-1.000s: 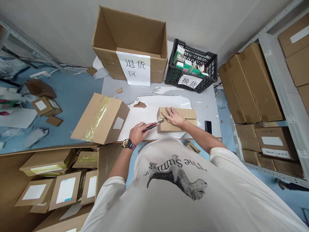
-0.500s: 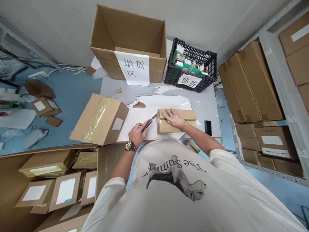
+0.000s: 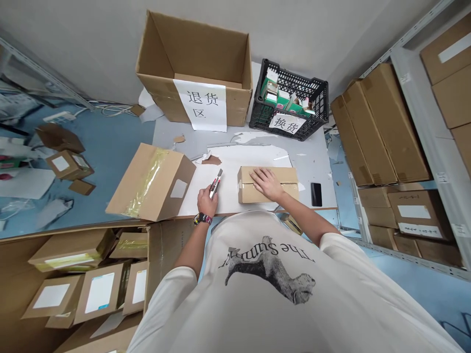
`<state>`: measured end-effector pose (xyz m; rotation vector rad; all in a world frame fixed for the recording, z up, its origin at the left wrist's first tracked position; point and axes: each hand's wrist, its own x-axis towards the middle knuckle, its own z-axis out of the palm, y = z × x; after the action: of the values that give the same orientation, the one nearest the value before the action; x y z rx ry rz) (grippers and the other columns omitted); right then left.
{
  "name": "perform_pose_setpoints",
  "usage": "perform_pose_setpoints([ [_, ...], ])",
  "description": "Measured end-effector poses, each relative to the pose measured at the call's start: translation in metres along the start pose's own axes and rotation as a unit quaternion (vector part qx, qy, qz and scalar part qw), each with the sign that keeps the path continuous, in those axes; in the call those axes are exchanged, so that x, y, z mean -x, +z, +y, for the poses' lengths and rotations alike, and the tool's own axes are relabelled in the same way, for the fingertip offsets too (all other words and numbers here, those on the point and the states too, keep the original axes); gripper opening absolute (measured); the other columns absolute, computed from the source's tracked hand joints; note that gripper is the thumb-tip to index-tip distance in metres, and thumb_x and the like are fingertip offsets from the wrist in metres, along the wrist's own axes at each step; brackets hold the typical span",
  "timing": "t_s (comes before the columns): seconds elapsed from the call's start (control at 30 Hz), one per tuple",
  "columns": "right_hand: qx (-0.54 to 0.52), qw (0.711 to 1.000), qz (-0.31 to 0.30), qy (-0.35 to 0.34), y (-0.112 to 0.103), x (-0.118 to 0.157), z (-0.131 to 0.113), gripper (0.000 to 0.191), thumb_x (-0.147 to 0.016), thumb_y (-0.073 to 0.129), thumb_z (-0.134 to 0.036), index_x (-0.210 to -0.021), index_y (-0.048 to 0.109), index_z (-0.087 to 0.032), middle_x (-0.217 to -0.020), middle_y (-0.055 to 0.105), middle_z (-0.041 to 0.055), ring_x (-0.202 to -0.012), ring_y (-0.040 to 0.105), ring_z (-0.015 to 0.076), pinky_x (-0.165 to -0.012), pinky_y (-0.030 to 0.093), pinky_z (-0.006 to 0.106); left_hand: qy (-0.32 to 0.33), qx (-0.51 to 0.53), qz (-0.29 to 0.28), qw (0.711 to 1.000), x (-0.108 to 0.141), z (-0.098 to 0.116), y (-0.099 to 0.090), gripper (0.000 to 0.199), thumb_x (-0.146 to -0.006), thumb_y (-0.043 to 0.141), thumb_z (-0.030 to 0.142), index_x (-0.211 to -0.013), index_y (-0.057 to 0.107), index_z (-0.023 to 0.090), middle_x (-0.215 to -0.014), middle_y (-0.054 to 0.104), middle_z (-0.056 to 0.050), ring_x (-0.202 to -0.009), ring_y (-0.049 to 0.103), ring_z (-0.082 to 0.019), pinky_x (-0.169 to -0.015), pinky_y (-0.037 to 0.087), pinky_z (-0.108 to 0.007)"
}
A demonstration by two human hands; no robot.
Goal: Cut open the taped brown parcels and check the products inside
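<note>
A utility knife (image 3: 216,183) with a dark and red handle is gripped in my left hand (image 3: 208,202). It points away from me, over the white sheet and apart from any box. My right hand (image 3: 269,184) lies on top of a small cardboard box (image 3: 289,192), its fingers stretched out and holding nothing. A seam runs lengthwise across the top of that box. Left of the knife, a larger cardboard box (image 3: 150,184) sits tilted, with shiny yellowish tape and a white label.
Behind stand a big open carton (image 3: 235,105) with a paper sign and a black plastic crate (image 3: 257,109) holding small green-white boxes. A phone (image 3: 316,194) lies at the right. Labelled parcels (image 3: 99,291) fill a large carton at lower left. Shelved boxes (image 3: 395,122) line the right.
My left hand has moved left, taking the knife away from the small box's left end and turning it to point more forward. My right hand stays on the box.
</note>
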<state>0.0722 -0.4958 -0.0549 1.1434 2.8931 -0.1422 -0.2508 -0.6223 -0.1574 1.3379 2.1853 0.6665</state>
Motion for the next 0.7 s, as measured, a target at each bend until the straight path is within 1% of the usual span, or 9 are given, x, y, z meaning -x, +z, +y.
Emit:
perform_pose_setpoints([
  [0.1, -0.03, 0.999, 0.013, 0.031, 0.001, 0.025, -0.008, 0.054, -0.118, 0.049, -0.031, -0.169, 0.065, -0.024, -0.157, 0.071, 0.0181, -0.148, 0.057, 0.0383, -0.135, 0.038, 0.06, -0.03, -0.017, -0.017, 0.999, -0.005, -0.012, 0.013, 0.06, -0.103, 0.064, 0.03, -0.16, 0.07, 0.012, -0.131, 0.068, -0.023, -0.129, 0.065, -0.041, -0.123, 0.05, -0.057],
  [0.17, -0.048, 0.997, 0.008, 0.066, 0.004, 0.046, -0.012, 0.05, -0.118, 0.049, -0.03, -0.163, 0.071, -0.025, -0.144, 0.074, 0.018, -0.136, 0.061, 0.0383, -0.129, 0.044, 0.06, -0.035, -0.025, -0.025, 0.999, -0.007, -0.019, 0.019, 0.061, -0.102, 0.065, 0.03, -0.16, 0.069, 0.01, -0.129, 0.067, -0.024, -0.128, 0.062, -0.043, -0.123, 0.047, -0.061],
  [0.2, -0.054, 0.995, 0.005, 0.087, 0.006, 0.057, -0.014, 0.049, -0.118, 0.05, -0.03, -0.161, 0.072, -0.026, -0.14, 0.075, 0.0182, -0.133, 0.062, 0.0385, -0.126, 0.046, 0.06, -0.034, -0.026, -0.027, 0.999, -0.007, -0.022, 0.022, 0.062, -0.101, 0.065, 0.03, -0.16, 0.069, 0.01, -0.129, 0.067, -0.024, -0.128, 0.06, -0.043, -0.124, 0.046, -0.062],
  [0.3, -0.062, 0.986, 0.022, 0.154, 0.01, 0.086, -0.015, 0.049, -0.118, 0.051, -0.032, -0.161, 0.072, -0.025, -0.142, 0.073, 0.0193, -0.134, 0.063, 0.0395, -0.121, 0.05, 0.06, -0.029, -0.031, -0.035, 0.998, -0.005, -0.029, 0.029, 0.064, -0.101, 0.067, 0.031, -0.162, 0.068, 0.011, -0.133, 0.063, -0.023, -0.131, 0.057, -0.041, -0.125, 0.044, -0.061],
  [0.43, -0.078, 0.972, 0.076, 0.21, 0.01, 0.107, -0.009, 0.05, -0.119, 0.052, -0.04, -0.161, 0.07, -0.021, -0.154, 0.07, 0.0214, -0.146, 0.06, 0.0404, -0.125, 0.049, 0.06, -0.047, -0.043, -0.048, 0.997, -0.004, -0.029, 0.032, 0.062, -0.103, 0.069, 0.032, -0.163, 0.068, 0.017, -0.144, 0.059, -0.022, -0.134, 0.056, -0.041, -0.124, 0.046, -0.06],
  [0.5, -0.089, 0.966, 0.092, 0.226, 0.009, 0.11, -0.006, 0.052, -0.119, 0.052, -0.044, -0.161, 0.069, -0.019, -0.159, 0.068, 0.0219, -0.151, 0.058, 0.0402, -0.129, 0.046, 0.06, -0.049, -0.048, -0.041, 0.997, -0.006, -0.018, 0.029, 0.06, -0.104, 0.069, 0.031, -0.163, 0.069, 0.019, -0.149, 0.059, -0.022, -0.14, 0.055, -0.042, -0.123, 0.047, -0.061],
  [0.57, -0.098, 0.962, 0.099, 0.234, 0.009, 0.11, -0.004, 0.054, -0.119, 0.052, -0.046, -0.163, 0.067, -0.018, -0.163, 0.066, 0.0219, -0.155, 0.056, 0.0397, -0.133, 0.043, 0.059, -0.02, -0.033, -0.02, 0.999, -0.011, 0.002, 0.022, 0.058, -0.106, 0.066, 0.03, -0.163, 0.068, 0.019, -0.154, 0.059, -0.023, -0.146, 0.056, -0.042, -0.124, 0.048, -0.06],
  [0.63, -0.102, 0.961, 0.097, 0.24, 0.01, 0.109, -0.004, 0.056, -0.12, 0.05, -0.046, -0.166, 0.065, -0.018, -0.167, 0.064, 0.0213, -0.159, 0.053, 0.0394, -0.135, 0.041, 0.06, 0.043, 0.014, 0.003, 0.999, -0.013, 0.03, 0.013, 0.054, -0.111, 0.059, 0.028, -0.164, 0.066, 0.017, -0.156, 0.061, -0.024, -0.142, 0.062, -0.037, -0.123, 0.052, -0.055],
  [0.7, -0.098, 0.96, 0.086, 0.246, 0.012, 0.108, -0.006, 0.058, -0.12, 0.048, -0.045, -0.17, 0.061, -0.019, -0.17, 0.062, 0.021, -0.162, 0.05, 0.0396, -0.136, 0.039, 0.062, 0.115, 0.071, 0.006, 0.991, -0.012, 0.062, 0.002, 0.05, -0.116, 0.049, 0.03, -0.161, 0.067, 0.018, -0.153, 0.064, -0.021, -0.128, 0.071, -0.029, -0.114, 0.059, -0.048],
])
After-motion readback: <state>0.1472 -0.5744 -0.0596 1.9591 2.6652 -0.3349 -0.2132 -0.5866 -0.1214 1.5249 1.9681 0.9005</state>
